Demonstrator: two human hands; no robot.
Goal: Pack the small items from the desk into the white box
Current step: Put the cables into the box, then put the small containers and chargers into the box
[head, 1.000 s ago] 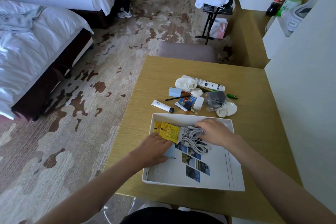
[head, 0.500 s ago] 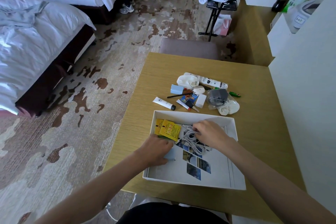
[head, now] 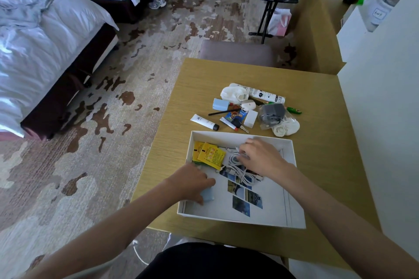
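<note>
While the white box (head: 213, 136) lies open at the near edge of the desk (head: 317, 165), it already holds yellow packets (head: 209, 154) in its far left corner and a coiled white cable (head: 238, 171) beside them. By the box's left wall, the left hand (head: 192, 184) pinches a pale blue item (head: 209, 195) between curled fingers and thumb. The right hand (head: 263, 158) lies on the cable, fingers spread and bent; I cannot tell whether they grip it. I judge the packing barely begun: a heap just beyond the far wall, with a white tube (head: 204, 122), a key (head: 238, 124) and a bagged grey object (head: 271, 113), still waits. Since a second ago almost nothing differs: both hands keep to the same things.
</note>
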